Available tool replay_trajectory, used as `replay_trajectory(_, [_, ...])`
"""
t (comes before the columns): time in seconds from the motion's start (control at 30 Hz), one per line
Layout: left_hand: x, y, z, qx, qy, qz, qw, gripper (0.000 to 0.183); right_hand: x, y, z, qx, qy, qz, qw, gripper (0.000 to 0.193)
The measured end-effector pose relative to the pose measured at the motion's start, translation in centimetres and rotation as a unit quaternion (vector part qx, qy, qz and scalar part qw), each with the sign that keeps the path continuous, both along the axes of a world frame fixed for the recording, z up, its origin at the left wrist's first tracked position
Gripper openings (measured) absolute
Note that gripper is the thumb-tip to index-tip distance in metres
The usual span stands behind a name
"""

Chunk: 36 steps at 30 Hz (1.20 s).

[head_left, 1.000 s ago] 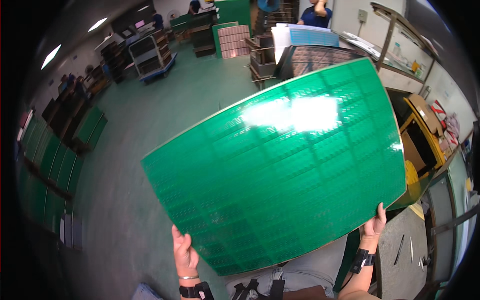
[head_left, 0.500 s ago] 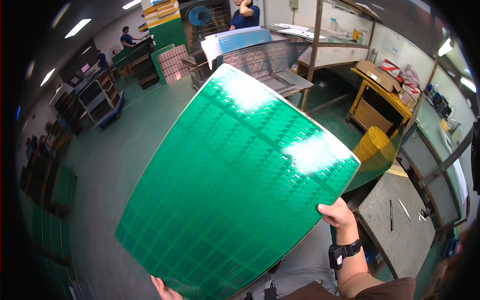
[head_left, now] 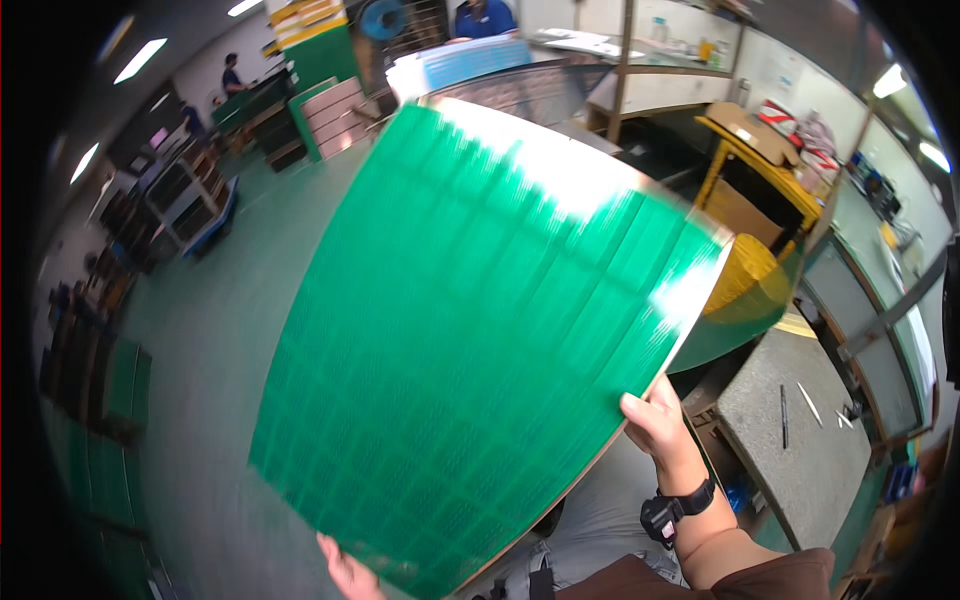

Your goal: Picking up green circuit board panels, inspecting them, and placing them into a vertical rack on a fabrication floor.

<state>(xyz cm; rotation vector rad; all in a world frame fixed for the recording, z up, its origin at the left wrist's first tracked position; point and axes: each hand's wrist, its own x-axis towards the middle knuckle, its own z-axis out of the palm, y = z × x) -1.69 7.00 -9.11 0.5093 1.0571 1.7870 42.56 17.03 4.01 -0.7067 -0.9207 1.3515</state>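
A large green circuit board panel (head_left: 460,350) with a fine repeating pattern fills the middle of the view, tilted and held up off any surface. Bright glare covers its far edge and its right corner. My right hand (head_left: 657,418) grips the right edge, thumb on the upper face and the other fingers hidden behind. At the near left corner my left hand (head_left: 348,572) holds the lower edge; most of its fingers are under the panel or out of view. A black strap device (head_left: 675,512) sits on my right wrist.
To the right stands a grey-topped table (head_left: 790,470) with a black pen (head_left: 784,415) and a white pen (head_left: 808,403). Behind it are a yellow roll (head_left: 742,275) and a yellow bench (head_left: 770,160). A wheeled cart (head_left: 190,195) stands far left. A person in blue (head_left: 485,18) is at the back.
The panel has tilted and turned slightly in my hands, and its glare has shifted along the far edge. Both hands keep their hold. The person at the back has lowered toward the bench.
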Motion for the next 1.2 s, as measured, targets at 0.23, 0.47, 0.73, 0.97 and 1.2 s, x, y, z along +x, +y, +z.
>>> replay_trajectory(0.23, [12.9,10.5,5.0,-0.028,-0.381,-0.102,0.918,0.014,-7.2,-3.0,1.1,0.265,-0.353,0.040,0.896,0.039])
replay_trajectory(0.47, [18.5,11.2,1.9,-0.063,-0.181,-0.425,0.885,0.034,-3.7,-0.4,4.9,0.164,-0.331,-0.191,0.910,0.034])
replay_trajectory(0.73, [15.2,8.6,-5.2,-0.197,-0.132,-0.359,0.903,0.035,-5.7,5.6,2.6,0.117,-0.407,-0.109,0.899,0.043])
replay_trajectory(0.97, [14.5,8.5,-7.7,-0.226,-0.195,-0.305,0.904,0.030,-4.3,7.6,5.3,0.026,-0.403,-0.073,0.912,0.042])
replay_trajectory(1.2, [15.2,9.6,-8.3,-0.256,-0.184,-0.301,0.900,0.027,-2.8,7.0,10.1,0.055,-0.389,-0.169,0.904,0.047])
